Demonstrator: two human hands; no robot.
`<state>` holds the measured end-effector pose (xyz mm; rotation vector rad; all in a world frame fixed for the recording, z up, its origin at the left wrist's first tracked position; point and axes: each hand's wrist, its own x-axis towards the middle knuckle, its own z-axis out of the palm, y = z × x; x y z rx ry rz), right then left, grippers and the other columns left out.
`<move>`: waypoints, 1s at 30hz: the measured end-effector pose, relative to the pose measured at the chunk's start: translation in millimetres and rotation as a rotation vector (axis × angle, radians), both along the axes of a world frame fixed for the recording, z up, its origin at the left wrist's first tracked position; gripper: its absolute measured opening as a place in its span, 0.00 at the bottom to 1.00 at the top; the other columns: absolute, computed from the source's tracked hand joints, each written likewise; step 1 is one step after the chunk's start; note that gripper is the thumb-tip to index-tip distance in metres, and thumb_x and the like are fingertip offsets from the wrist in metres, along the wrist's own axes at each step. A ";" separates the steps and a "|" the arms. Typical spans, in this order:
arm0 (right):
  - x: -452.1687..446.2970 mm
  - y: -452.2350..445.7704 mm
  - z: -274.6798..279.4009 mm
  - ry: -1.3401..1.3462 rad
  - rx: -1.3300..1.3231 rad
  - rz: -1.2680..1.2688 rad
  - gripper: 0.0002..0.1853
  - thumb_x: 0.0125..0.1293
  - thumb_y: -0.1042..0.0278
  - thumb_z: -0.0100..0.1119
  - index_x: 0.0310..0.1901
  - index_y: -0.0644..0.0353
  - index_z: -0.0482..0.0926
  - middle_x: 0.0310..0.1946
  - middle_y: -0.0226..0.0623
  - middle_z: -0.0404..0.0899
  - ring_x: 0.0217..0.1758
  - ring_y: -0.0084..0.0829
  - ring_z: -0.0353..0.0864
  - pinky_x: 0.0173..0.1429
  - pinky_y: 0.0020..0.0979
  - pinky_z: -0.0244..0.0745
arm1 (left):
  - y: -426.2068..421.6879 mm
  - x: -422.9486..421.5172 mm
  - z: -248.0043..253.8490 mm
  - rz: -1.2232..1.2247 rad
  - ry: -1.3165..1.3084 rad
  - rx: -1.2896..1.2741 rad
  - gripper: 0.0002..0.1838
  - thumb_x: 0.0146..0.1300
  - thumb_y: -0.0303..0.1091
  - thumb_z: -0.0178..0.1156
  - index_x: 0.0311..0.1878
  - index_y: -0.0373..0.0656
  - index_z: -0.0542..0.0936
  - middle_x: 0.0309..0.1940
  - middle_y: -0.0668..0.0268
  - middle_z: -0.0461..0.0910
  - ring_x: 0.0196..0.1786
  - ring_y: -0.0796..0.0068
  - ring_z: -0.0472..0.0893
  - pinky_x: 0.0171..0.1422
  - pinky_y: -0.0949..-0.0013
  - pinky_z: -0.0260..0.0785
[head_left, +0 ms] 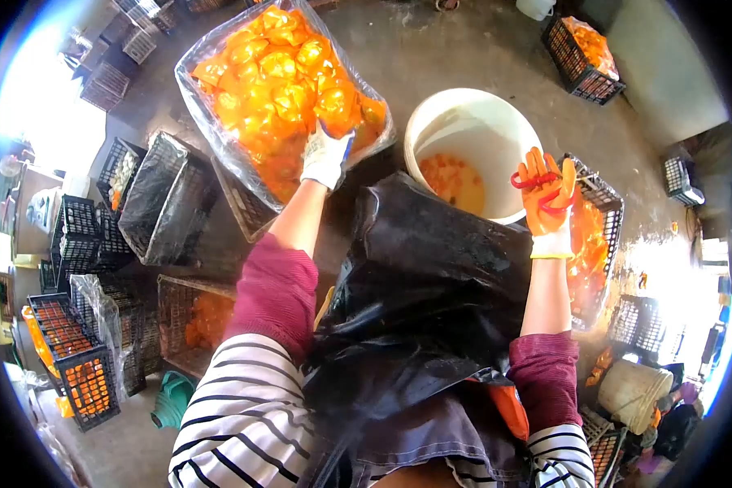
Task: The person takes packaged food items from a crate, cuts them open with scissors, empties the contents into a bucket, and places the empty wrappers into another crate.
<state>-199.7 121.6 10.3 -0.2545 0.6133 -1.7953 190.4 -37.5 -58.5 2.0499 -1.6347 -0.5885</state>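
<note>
My left hand [327,156], in a white glove with blue at its edge, is at the near right side of a plastic-lined crate [195,106] heaped with shiny orange bell peppers [256,73]. Its partly hidden fingers close on one orange bell pepper [335,107]. My right hand [545,199], in an orange-palmed glove with a white cuff, is turned palm up beside a white bucket [419,122]. Red looped handles [537,179], like those of scissors, are hooked over its fingers; any blades are hidden. Small orange pieces [455,175] lie in the bucket's bottom.
At my right, a black crate [614,211] holds orange pieces. A black apron [431,276] covers my lap. Lined dark crates [167,199] and a crate of orange produce [73,366] stand at left. Another filled crate [573,65] is at the far right.
</note>
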 end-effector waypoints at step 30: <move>17.3 -10.9 -16.3 0.378 0.109 0.228 0.23 0.72 0.51 0.51 0.58 0.60 0.67 0.55 0.60 0.75 0.52 0.46 0.80 0.52 0.38 0.75 | 51.0 31.4 145.4 0.051 1.037 -0.619 0.15 0.68 0.35 0.54 0.50 0.36 0.80 0.43 0.64 0.82 0.45 0.73 0.80 0.54 0.69 0.71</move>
